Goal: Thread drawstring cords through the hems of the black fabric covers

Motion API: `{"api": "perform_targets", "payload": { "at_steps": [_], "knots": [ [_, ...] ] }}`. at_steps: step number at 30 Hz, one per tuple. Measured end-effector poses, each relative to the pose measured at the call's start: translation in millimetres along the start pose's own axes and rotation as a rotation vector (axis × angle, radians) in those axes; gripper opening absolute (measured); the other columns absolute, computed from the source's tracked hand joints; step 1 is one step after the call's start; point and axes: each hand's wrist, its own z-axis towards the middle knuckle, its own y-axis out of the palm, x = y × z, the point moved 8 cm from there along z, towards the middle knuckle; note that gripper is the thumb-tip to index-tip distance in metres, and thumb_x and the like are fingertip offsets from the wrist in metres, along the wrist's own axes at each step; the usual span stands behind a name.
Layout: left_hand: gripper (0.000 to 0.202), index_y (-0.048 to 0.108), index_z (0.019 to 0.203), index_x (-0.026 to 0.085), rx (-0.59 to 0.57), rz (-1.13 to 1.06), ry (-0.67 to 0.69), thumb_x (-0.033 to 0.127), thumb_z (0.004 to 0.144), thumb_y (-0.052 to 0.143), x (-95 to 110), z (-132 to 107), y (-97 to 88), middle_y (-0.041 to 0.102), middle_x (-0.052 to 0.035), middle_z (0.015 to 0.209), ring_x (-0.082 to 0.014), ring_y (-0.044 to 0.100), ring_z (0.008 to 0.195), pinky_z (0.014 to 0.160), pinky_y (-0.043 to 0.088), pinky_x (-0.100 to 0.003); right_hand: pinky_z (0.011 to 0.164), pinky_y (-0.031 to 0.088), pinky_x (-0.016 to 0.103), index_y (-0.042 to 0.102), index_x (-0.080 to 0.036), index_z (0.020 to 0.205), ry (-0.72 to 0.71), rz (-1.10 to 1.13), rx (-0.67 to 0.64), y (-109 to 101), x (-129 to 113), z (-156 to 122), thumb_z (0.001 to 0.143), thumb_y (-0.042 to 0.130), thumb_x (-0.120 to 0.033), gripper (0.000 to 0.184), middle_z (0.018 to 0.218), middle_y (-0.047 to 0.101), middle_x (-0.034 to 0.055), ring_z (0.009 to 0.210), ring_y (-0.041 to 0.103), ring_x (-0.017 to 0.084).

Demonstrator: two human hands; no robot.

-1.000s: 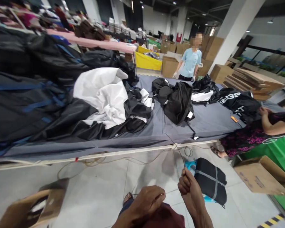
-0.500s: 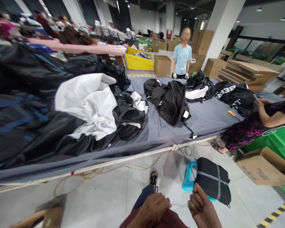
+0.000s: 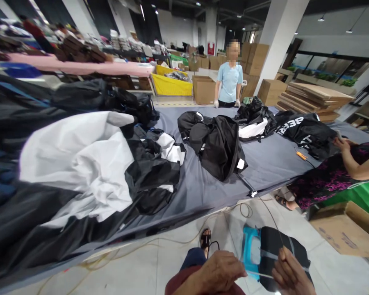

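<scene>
Thin cord [image 3: 276,225] extends forward from the pinching right hand [image 3: 291,272], the left hand [image 3: 219,268] curled alongside, hold unclear.

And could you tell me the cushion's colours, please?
The cushion is black with grey bands, seen best in the head view.

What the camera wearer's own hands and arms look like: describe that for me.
The left hand and right hand are bare: five-fingered, no gloves. No sleeve covers the visible forearms; a dark red garment shows behind the left one.
</scene>
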Motion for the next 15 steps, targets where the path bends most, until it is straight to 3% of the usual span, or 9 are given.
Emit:
{"api": "perform_targets", "payload": {
  "at_steps": [3,6,11,15],
  "knots": [
    [0.026,0.070,0.111,0.024,-0.126,-0.063,-0.136,0.042,0.114,0.050,-39,26,-9.4,0.077,-0.0011,0.083,-0.0166,0.072,0.075,0.070,0.049,-0.027,0.046,0.019,0.020,0.060,-0.022,0.081,-0.058,-0.076,0.089,33,-29,27,0.081,0.093,-0.058,0.048,0.058,0.010,-0.0129,0.051,0.008,0.005],
    [0.034,0.066,0.130,0.026,-0.235,-0.134,-0.292,0.052,0.111,0.054,-72,46,-16.3,0.080,-0.0026,0.094,-0.0209,0.076,0.084,0.071,0.049,-0.028,0.045,0.022,0.021,0.058,-0.022,0.080,-0.066,-0.157,0.233,43,-51,53,0.079,0.092,-0.060,0.051,0.059,0.019,-0.0108,0.051,0.014,0.006],
    [0.041,0.063,0.102,0.025,-0.301,-0.124,-0.211,0.053,0.114,0.035,-91,65,-17.3,0.076,-0.0039,0.085,-0.0205,0.072,0.075,0.062,0.042,-0.031,0.041,0.026,0.026,0.059,-0.027,0.081,-0.080,-0.242,0.361,36,-70,87,0.071,0.092,-0.063,0.050,0.059,0.028,-0.0071,0.048,0.025,0.010],
    [0.044,0.066,0.116,0.027,-0.330,-0.215,-0.283,0.054,0.115,0.031,-120,67,-14.0,0.079,-0.0034,0.097,-0.0220,0.075,0.084,0.067,0.046,-0.032,0.042,0.026,0.027,0.059,-0.026,0.080,-0.025,-0.261,0.353,45,-82,105,0.071,0.092,-0.063,0.050,0.057,0.022,-0.0082,0.048,0.021,0.009]
  ]
}}
